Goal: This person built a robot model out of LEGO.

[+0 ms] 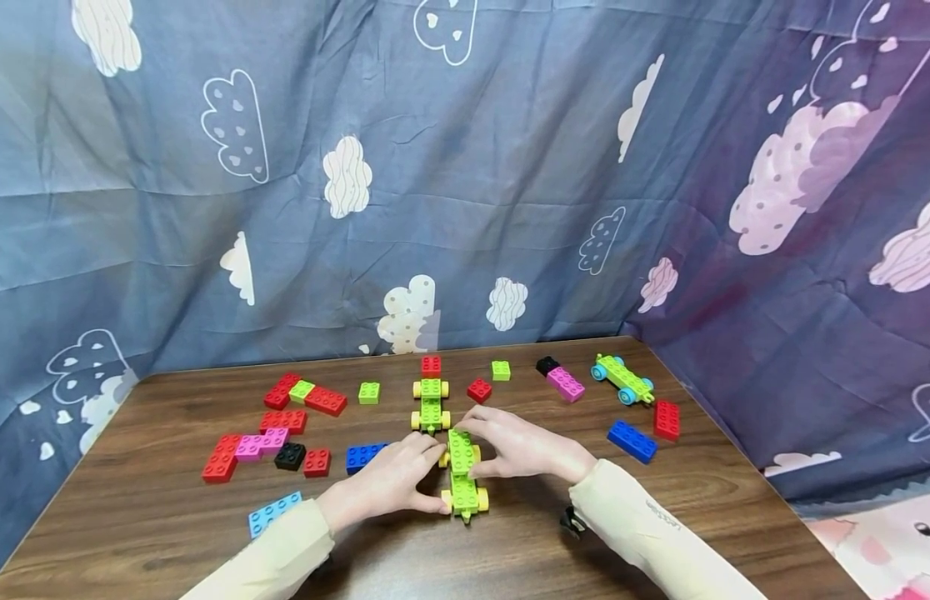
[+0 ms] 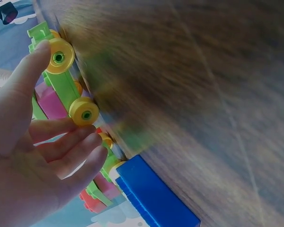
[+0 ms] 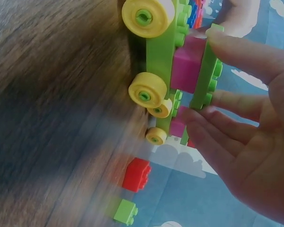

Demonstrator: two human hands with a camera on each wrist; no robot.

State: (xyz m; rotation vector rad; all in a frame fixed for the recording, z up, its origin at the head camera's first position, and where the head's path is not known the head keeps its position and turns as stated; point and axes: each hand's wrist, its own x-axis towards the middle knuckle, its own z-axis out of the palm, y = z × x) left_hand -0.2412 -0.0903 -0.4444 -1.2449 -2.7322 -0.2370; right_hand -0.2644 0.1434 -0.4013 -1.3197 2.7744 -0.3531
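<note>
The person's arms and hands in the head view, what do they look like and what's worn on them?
The left sleeve and right sleeve are long and pale cream, gathered at the cuffs. Small dark lettering marks the right one. The left hand and right hand are ungloved.

Left fingers bent, right fingers pinching, forearms angled inward

I hold upright before me a green, yellow-wheeled toy car, a pink brick supporting its green upper plate.
</note>
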